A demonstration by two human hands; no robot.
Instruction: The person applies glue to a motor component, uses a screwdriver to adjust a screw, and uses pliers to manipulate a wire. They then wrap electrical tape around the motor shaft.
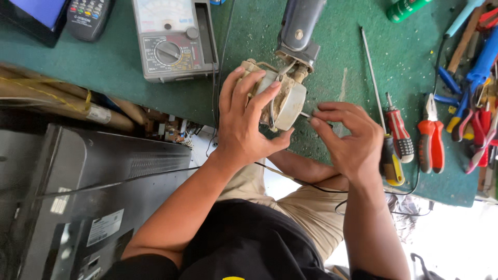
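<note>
Lying at the far left corner of the green workbench top (119, 57): a dark tablet (36, 15) and a black remote control (89, 16), side by side. Sitting just right of them, near the far edge, a grey analog multimeter (174, 39) with a round dial. Standing below the near edge at the left, a black television back (78, 197). Gripping a dirty cream-coloured small motor (280, 98) at the middle of the bench top: left hand (246, 122), fingers curled over the housing, thumb pressing beneath it, closed firmly around the body. Touching the motor's far end, a grey handle-shaped casing (300, 26) pointing toward the far edge. Hovering just right of the motor: right hand (350, 137), fingers bent and drawn together, tips pinching at a small shaft sticking from the motor's side; hard to tell whether anything separate is being held. Lying right of that hand, a long thin metal rod (372, 78), a red-and-white striped screwdriver (399, 132) and a yellow-and-black screwdriver handle (391, 163) near the near edge. Resting further right, red-handled pliers (431, 140), then a crowded pile of red and blue hand tools (474, 93) along the right edge. Lying at the far edge toward the right, a green can (407, 9).
</note>
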